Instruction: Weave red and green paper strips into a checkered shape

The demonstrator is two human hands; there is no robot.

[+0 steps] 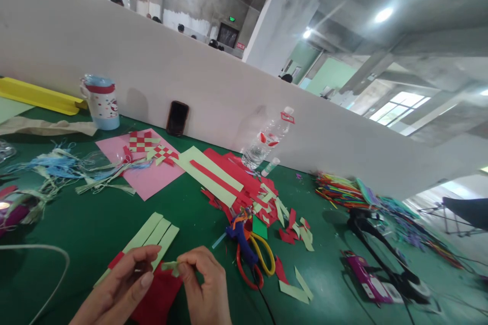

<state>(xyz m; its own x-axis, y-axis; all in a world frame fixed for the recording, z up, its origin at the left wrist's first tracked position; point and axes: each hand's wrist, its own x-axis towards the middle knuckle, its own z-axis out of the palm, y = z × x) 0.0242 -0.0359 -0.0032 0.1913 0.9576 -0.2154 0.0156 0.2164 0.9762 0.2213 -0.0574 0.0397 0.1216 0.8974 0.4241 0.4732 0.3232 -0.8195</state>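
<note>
My right hand pinches a small light-green paper piece between thumb and forefinger. To its left, my left hand rests over the slit light-green paper strips, its thumb and forefinger apart with nothing visible between them. A red paper strip crosses the slit paper just beside the left hand. Beneath both hands lies a red paper sheet, partly covered by them. Right of my right hand are scissors with red and yellow handles, tangled with a blue item.
Red and green paper scraps lie beyond the scissors, near a tilted water bottle and glue stick. Woven paper pieces sit on a pink sheet. A mug and phone stand by the partition.
</note>
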